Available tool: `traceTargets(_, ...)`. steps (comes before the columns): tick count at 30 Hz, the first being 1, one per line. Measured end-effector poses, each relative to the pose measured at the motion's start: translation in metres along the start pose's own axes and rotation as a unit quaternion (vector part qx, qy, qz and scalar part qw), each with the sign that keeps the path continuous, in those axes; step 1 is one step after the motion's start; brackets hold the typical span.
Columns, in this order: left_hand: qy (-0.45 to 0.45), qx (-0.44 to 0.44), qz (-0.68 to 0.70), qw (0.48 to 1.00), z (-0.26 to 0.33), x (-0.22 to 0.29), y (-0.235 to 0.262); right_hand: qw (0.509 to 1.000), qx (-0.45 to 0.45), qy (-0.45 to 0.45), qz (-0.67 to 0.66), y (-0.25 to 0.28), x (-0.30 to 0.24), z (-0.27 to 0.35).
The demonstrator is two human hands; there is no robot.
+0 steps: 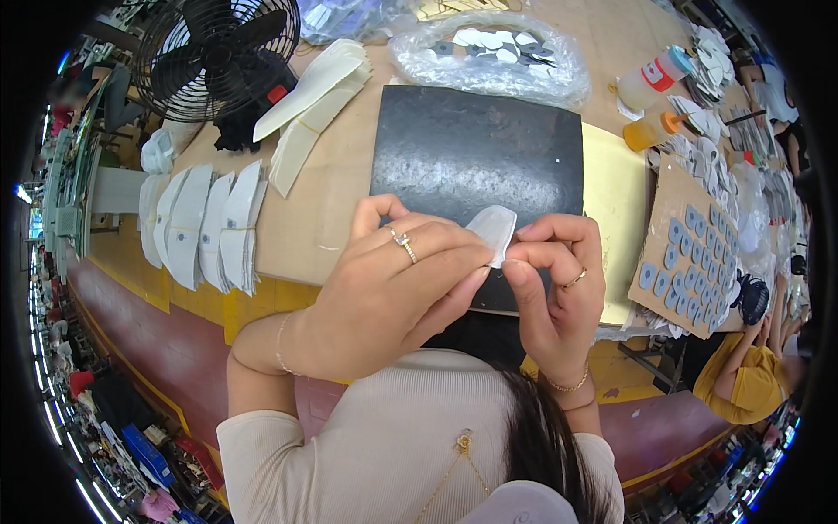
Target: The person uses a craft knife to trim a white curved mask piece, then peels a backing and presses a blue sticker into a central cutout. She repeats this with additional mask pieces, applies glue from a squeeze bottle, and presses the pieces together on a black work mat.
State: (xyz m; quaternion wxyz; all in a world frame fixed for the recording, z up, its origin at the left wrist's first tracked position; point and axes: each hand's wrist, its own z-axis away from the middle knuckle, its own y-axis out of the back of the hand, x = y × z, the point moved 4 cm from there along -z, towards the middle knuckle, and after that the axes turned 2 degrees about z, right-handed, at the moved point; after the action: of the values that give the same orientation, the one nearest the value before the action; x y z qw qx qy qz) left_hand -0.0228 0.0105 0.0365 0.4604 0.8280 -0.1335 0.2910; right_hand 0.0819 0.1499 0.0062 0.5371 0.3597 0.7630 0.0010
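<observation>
White piece (495, 225), likely light, pliable | left hand (393, 284) fingers clamp seven-o'clock edge | right hand (559, 288) fingers pinch four-o'clock edge | grip edges gently

Left-rear of the black rectangular mat (476, 144): round black wire-caged fan (216, 58). Behind: clear plastic bag (559, 83). Right: brown cardboard sheet (655, 249).

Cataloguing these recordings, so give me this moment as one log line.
left hand: holding white piece; right hand: at its right edge; beneath: black slab; right side: cardboard bearing grey pieces; upper left: black fan
</observation>
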Motion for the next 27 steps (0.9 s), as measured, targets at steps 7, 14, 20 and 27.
traceTargets(7,0.008,0.001,-0.004,1.0,-0.006,-0.004,0.002,0.998,0.005,0.033,0.055,-0.003,-0.002,-0.004)
traceTargets(14,0.042,0.01,0.046,0.998,-0.006,-0.013,0.0,1.0,-0.005,0.023,0.007,-0.006,0.006,0.0)
traceTargets(20,0.122,0.107,0.237,0.958,0.004,-0.029,-0.014,0.998,-0.01,0.008,-0.056,-0.008,0.018,0.007)
traceTargets(27,0.114,0.132,0.292,0.941,0.009,-0.037,-0.04,0.99,-0.027,-0.063,-0.123,-0.007,0.032,0.009)
